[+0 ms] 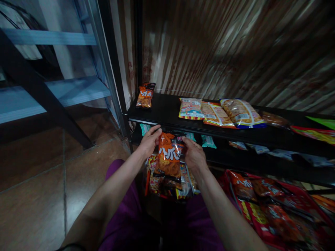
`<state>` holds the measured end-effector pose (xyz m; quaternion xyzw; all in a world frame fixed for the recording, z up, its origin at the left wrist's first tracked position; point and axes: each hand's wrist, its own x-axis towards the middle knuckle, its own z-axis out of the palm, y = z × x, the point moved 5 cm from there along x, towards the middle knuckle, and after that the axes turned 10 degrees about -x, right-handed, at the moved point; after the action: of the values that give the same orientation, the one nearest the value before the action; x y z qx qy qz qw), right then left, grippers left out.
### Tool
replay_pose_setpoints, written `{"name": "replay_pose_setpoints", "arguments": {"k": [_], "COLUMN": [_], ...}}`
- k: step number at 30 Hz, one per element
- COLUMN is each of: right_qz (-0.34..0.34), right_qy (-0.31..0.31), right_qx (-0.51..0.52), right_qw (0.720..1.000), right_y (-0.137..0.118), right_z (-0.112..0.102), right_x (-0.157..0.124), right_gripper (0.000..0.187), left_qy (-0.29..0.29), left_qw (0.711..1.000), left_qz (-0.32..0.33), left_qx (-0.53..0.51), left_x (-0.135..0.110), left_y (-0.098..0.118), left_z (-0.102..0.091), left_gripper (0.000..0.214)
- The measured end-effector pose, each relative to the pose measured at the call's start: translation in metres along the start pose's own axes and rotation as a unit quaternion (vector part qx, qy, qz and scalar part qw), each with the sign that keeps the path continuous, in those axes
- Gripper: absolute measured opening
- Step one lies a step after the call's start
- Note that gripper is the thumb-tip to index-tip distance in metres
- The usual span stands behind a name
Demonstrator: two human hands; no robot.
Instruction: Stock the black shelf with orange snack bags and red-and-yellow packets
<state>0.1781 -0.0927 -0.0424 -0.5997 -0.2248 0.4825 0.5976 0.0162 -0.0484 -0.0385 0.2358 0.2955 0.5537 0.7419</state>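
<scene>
An orange and black snack bag [169,158] with large white characters is held upright between my two hands, in front of the black shelf. My left hand [149,142] grips its upper left edge, with the fingers pointing toward the shelf. On the other side, my right hand [194,153] holds the upper right edge, thumb toward the bag's top. A similar orange snack bag [144,97] stands at the left end of the upper shelf [164,111]. Beneath the held bag, several colourful snack packets [184,183] lie in a pile, partly hidden by it.
Farther right on the upper shelf lie several snack bags [240,112]. Small teal packets [208,141] sit on the lower shelf. A red basket [231,188] of snack bags stands at the right. To the left rises a blue ladder [75,91] on the tiled floor [86,170].
</scene>
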Motion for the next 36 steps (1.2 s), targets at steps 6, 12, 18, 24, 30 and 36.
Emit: {"name": "replay_pose_setpoints", "arguments": {"k": [6,12,18,24,30,36], "right_qz": [-0.004,0.001,0.004,-0.023,-0.015,0.007], "right_qy": [0.032,0.047,0.063,0.106,0.112,0.108], "right_qx": [0.027,0.02,0.048,0.046,0.053,0.071], "right_qw": [0.999,0.999,0.997,0.993,0.992,0.992], "right_y": [0.006,0.009,0.016,0.017,0.01,0.009], "right_z": [-0.006,-0.007,-0.005,-0.013,-0.012,-0.011], "right_x": [0.007,0.008,0.014,0.033,0.046,0.058], "right_gripper": [0.024,0.023,0.019,0.018,0.014,0.01], "left_qy": [-0.012,-0.005,0.061,-0.007,-0.035,-0.029], "left_qw": [0.998,0.998,0.998,0.995,0.991,0.993], "left_qz": [-0.057,-0.051,-0.012,-0.096,-0.13,-0.115], "left_qx": [-0.031,0.029,0.034,0.035,0.008,0.01], "left_x": [-0.011,-0.014,-0.008,-0.019,-0.036,-0.044], "left_y": [-0.006,-0.015,-0.022,-0.033,-0.045,-0.046], "left_z": [-0.004,-0.005,-0.013,-0.014,-0.019,-0.021], "left_gripper": [0.025,0.031,0.024,0.032,0.047,0.052]}}
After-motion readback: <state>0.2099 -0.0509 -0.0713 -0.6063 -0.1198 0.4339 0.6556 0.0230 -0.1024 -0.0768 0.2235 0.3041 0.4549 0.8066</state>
